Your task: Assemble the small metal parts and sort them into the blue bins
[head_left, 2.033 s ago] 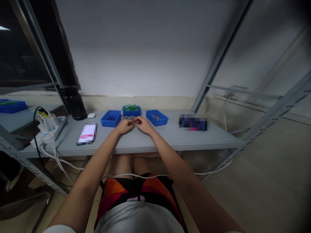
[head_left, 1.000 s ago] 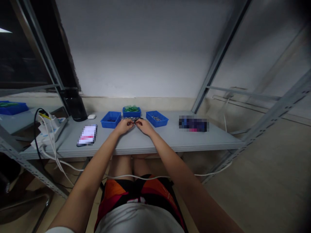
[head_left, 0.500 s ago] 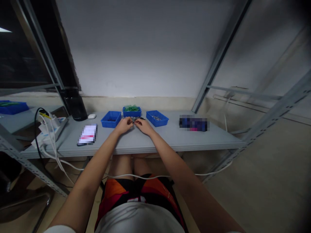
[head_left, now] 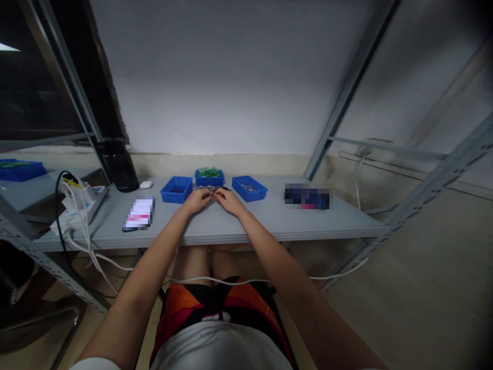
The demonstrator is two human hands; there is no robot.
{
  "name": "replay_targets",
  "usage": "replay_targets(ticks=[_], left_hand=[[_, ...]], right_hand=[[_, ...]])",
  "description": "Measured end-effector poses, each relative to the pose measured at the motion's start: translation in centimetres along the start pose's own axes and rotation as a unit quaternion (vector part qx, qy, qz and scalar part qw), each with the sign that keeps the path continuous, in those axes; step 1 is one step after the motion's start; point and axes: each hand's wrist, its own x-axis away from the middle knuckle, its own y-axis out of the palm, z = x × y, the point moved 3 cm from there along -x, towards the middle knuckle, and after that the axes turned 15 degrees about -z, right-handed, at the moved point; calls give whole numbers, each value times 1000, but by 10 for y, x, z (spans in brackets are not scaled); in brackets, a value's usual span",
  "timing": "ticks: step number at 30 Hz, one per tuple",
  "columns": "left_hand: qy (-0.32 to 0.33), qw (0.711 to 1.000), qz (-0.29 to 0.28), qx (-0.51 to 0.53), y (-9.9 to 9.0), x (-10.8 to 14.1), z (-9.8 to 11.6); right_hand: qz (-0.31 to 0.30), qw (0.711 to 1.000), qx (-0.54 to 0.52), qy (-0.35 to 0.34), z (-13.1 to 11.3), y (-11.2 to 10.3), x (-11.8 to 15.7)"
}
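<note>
My left hand point(head_left: 198, 200) and my right hand point(head_left: 228, 200) meet fingertip to fingertip over the grey table, both closed. Whatever they hold is too small to make out. Just behind the fingers lies a row of small metal parts point(head_left: 208, 188), partly covered by my hands. A blue bin point(head_left: 208, 181) with green pieces point(head_left: 209, 171) stands behind that. To the left of my left hand is a blue bin point(head_left: 176, 197) with dark small items inside. On the right, another blue bin point(head_left: 254, 195) contains thin silvery parts point(head_left: 247, 187).
A phone point(head_left: 139, 214), a white case point(head_left: 146, 184) and a black bottle point(head_left: 120, 167) are at the left. A power strip point(head_left: 79, 210) with cables sits at the table's left end. A pixelated dark object point(head_left: 307, 196) lies at the right. Metal posts frame the table point(head_left: 308, 223).
The fingers of my left hand have drawn in closer to my right fingertips, and the two hands now nearly touch. The bins and the other objects stay where they were.
</note>
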Motion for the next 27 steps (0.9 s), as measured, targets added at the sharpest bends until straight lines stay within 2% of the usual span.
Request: replay_targets(ticks=[11, 22, 27], left_hand=[[-35, 999, -2, -13, -1, 0, 0], [-68, 997, 22, -25, -4, 0, -1], [-55, 997, 28, -35, -5, 1, 3]], right_hand=[[-29, 998, 34, 41, 3, 1, 0], [27, 999, 13, 29, 14, 0, -4], [-16, 999, 36, 29, 9, 1, -1]])
